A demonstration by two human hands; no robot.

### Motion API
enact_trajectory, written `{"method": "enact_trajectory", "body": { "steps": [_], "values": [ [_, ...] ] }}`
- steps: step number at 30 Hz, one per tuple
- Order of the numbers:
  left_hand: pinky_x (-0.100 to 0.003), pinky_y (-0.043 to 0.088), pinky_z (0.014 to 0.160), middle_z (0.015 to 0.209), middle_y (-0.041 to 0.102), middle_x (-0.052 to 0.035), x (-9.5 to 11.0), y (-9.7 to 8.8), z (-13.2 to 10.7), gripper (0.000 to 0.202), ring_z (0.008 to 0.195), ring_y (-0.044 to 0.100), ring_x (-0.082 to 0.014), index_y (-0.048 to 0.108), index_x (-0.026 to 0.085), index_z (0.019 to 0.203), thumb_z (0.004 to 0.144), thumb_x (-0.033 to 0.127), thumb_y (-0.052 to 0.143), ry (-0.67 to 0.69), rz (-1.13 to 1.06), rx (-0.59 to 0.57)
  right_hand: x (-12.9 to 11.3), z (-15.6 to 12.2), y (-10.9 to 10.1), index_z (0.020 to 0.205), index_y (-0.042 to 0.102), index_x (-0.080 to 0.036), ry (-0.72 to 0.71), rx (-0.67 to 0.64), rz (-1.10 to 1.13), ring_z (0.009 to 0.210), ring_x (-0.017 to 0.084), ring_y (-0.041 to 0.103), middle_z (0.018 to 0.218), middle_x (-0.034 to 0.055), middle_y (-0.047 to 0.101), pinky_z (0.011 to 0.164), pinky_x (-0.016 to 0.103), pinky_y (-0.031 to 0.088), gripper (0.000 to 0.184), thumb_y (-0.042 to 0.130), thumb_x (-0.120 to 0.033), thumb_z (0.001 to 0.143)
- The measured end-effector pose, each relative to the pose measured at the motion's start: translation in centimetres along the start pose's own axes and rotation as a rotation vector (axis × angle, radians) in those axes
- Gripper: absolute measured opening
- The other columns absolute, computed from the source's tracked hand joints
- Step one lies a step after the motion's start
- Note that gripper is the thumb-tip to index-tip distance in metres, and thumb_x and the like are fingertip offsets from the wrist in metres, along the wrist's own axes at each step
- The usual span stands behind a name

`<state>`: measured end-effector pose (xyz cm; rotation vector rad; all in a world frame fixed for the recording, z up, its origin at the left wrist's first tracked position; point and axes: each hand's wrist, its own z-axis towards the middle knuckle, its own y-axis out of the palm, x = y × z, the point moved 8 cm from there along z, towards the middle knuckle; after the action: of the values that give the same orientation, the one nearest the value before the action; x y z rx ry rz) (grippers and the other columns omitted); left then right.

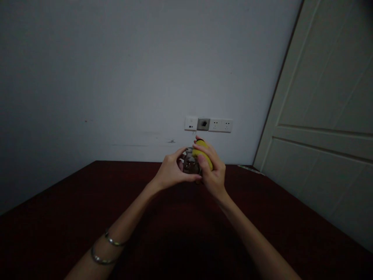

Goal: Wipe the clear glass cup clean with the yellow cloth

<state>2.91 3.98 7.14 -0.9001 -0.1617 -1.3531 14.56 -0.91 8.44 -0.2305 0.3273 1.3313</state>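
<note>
My left hand [171,170] is closed around a clear, rounded glass jar [190,165], with the thumb beneath and the fingers at its far side. In my right hand [214,175] is a yellow sponge [206,153] with a dark edge at the top. The sponge presses against the right side of the glass. Both things are held up over the dark red tabletop [180,217], close to its far edge. My fingers cover parts of the jar, so its base and opening cannot be made out.
A pale wall [140,77] rises behind the table. On it, just beyond my hands, sit white power sockets [220,125] and a grey outlet plate [203,124]. A panelled door [326,116] stands on the right. A flat strip [251,169] lies at the table's back right corner.
</note>
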Motion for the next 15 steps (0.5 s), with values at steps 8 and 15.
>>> {"method": "enact_trajectory", "body": {
  "steps": [8, 15],
  "values": [
    [-0.030, 0.051, 0.072, 0.092, 0.065, -0.0069, 0.2, 0.4, 0.1, 0.063, 0.080, 0.061, -0.0184, 0.058, 0.012, 0.104, 0.051, 0.036, 0.082, -0.014, -0.292, -0.007, 1.0, 0.2, -0.4, 0.098, 0.070, -0.029, 0.031, 0.060, 0.095, 0.114, 0.020, 0.057, 0.121, 0.0017, 0.063, 0.101, 0.043, 0.042, 0.020, 0.055, -0.030, 0.086],
    [-0.030, 0.051, 0.071, 0.093, 0.066, -0.0065, 0.1, 0.7, 0.0, 0.065, 0.081, 0.061, -0.0189, 0.057, 0.013, 0.109, 0.053, 0.037, 0.081, 0.004, -0.190, -0.059, 1.2, 0.3, -1.0, 0.094, 0.071, -0.028, 0.071, 0.057, 0.046, 0.111, 0.020, 0.059, 0.116, 0.0033, 0.066, 0.097, 0.042, 0.045, 0.019, 0.054, -0.029, 0.085]
  ]
}}
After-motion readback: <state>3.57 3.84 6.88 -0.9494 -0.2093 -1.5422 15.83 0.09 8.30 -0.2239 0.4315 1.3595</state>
